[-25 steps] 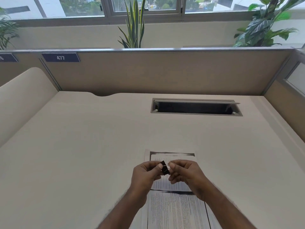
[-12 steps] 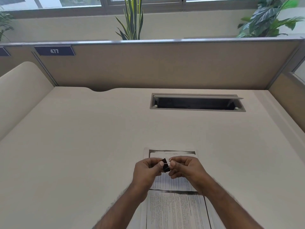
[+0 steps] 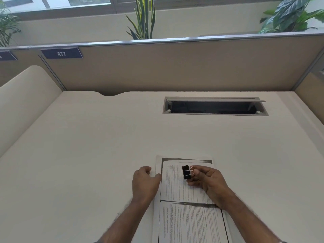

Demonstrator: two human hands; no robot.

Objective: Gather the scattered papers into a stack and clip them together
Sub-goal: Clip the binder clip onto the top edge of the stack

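A stack of printed papers (image 3: 180, 186) lies on the beige desk (image 3: 87, 155) near its front edge, running out of view at the bottom. My right hand (image 3: 208, 181) hovers over the upper sheet and pinches the wire handles of a black binder clip (image 3: 185, 171), whose jaws point left. My left hand (image 3: 144, 181) rests at the left edge of the papers, fingers curled, thumb touching the sheet's border. Whether it grips the paper I cannot tell.
An open cable tray slot (image 3: 214, 106) is set in the desk at the back right. A brown partition (image 3: 175, 67) with a "477" label (image 3: 61, 53) closes the far side; side panels stand left and right. Plants rise behind it.
My left hand has let go of the binder clip and moved left and down to the papers' edge. My right hand now holds the clip alone.
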